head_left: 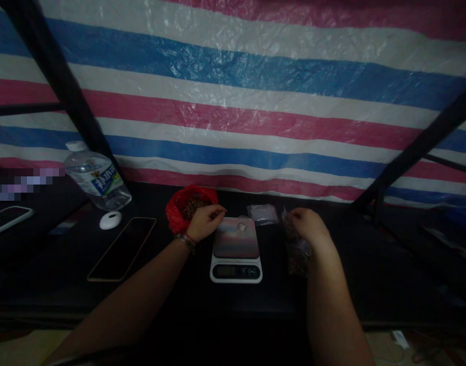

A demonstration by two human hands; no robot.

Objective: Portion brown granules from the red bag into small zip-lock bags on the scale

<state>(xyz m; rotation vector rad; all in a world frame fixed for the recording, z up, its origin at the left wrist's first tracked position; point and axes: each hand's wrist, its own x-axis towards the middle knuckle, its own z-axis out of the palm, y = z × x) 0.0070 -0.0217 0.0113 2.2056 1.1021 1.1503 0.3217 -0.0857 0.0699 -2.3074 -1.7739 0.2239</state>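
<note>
My right hand (308, 222) pinches a bag (298, 254); my left hand (205, 222) curls, can't tell if empty. Scale (236, 248) between; phone (123, 249), bottle (97, 175) left.

Makeshift workspace — striped plastic sheeting (233, 117), black tabletop (370, 274), dark bars (417, 147)

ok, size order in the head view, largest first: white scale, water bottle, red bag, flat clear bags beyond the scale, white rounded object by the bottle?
1. white scale and water bottle: too alike to rank
2. red bag, partly hidden by the left hand
3. flat clear bags
4. white rounded object
</note>
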